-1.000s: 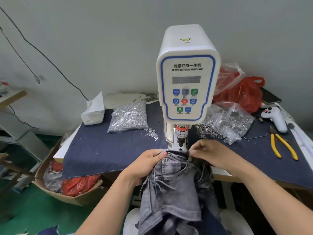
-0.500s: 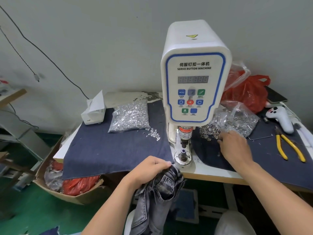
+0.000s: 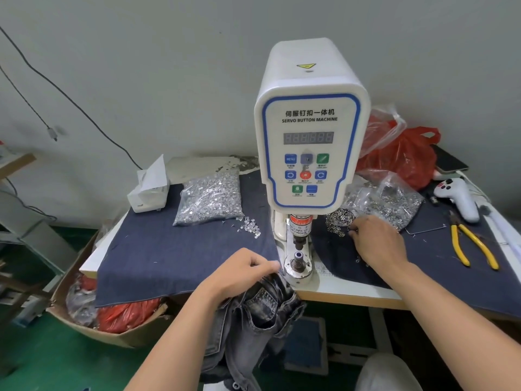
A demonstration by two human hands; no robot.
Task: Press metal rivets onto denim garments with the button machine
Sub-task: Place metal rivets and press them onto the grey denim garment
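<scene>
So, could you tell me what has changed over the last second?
The right hand let go of the jeans and reached right to the loose rivets. The left hand pulled the jeans off the die, still gripping them. Everything else stayed put.

grey faded jeans (image 3: 253, 320), yellow pliers (image 3: 473, 249), perhaps silver rivets (image 3: 210, 198)

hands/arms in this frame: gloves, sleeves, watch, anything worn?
Nothing worn that shows. The left hand and right hand are both bare, with no gloves, and no rings or watch visible. Both forearms are bare right to the bottom edge of the frame; no sleeve, cuff or strap comes into view.
</scene>
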